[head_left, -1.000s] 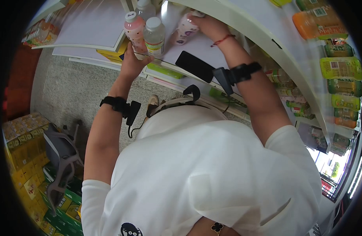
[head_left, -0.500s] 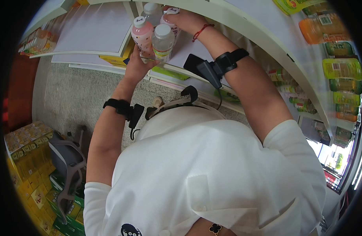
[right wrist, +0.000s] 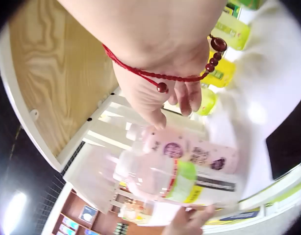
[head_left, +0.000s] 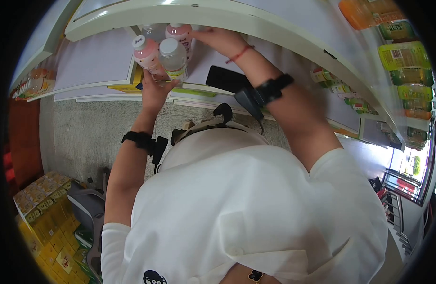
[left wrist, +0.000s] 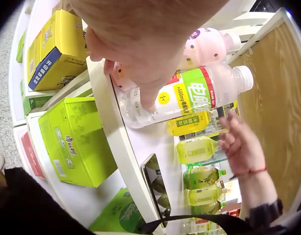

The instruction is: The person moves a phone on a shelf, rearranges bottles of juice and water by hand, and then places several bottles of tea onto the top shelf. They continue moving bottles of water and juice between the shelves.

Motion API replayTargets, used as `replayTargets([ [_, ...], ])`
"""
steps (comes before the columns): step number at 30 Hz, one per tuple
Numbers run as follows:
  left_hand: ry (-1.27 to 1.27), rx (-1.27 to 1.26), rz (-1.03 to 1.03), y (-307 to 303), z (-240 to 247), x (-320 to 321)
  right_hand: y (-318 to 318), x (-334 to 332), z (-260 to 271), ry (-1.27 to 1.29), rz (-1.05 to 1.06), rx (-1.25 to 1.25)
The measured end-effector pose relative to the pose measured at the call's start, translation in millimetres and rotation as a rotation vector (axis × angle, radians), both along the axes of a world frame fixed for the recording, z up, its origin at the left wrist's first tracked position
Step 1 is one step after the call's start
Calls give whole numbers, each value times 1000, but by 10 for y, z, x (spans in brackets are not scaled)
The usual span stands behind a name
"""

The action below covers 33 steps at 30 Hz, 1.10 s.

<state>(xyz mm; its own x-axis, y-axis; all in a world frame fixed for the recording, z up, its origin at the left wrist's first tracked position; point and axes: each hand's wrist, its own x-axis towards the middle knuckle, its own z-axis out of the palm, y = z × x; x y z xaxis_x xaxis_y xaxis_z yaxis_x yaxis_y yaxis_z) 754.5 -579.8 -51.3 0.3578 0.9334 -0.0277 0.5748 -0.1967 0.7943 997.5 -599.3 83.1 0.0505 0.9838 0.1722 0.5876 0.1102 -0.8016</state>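
A tight cluster of bottles stands at the shelf's front corner in the head view. At its front are a pink bottle [head_left: 147,56] with a white cap and a clear bottle [head_left: 173,59] with a green, yellow and red label. Behind them stand another clear bottle [head_left: 154,32] and a second pink bottle [head_left: 181,34]. My left hand [head_left: 155,92] spreads across the bases of the front pair, its thumb against the labelled clear bottle [left wrist: 185,98]. My right hand [head_left: 222,41], fingers loose and holding nothing, hovers right of the rear pink bottle [right wrist: 189,147].
A black phone [head_left: 227,79] lies on the shelf under my right forearm. A white shelf beam [head_left: 218,14] crosses above the hands. Yellow boxes [left wrist: 57,51] and a green carton [left wrist: 77,142] sit on lower levels. More drink bottles [head_left: 402,57] line the right shelf.
My right hand brought the second pink bottle left into the cluster, then released it and drew slightly away. The left hand stays at the front bottles. The head view has shifted.
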Motion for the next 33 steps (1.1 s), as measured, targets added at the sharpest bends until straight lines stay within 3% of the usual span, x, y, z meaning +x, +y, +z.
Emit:
replayTargets([
  [6,-50,0,35,-36,-62,20,-1163,536,-779,-614,20,-201],
  [9,-35,61,70,-20,-218,16,-1486,629,-1037,-712,-13,-249],
  [13,-103,19,69,-89,-143,70,-1628,743,-1031,-630,29,-302],
  [21,11,-56,179,-318,-202,107,-1937,1161,-1267,-475,-52,-248],
  [26,91,-2,182,-436,-288,136,-2556,1772,-1059,-499,-154,-204],
  [33,140,-27,239,-658,-214,363,-3463,2765,-1312,-311,-241,-140],
])
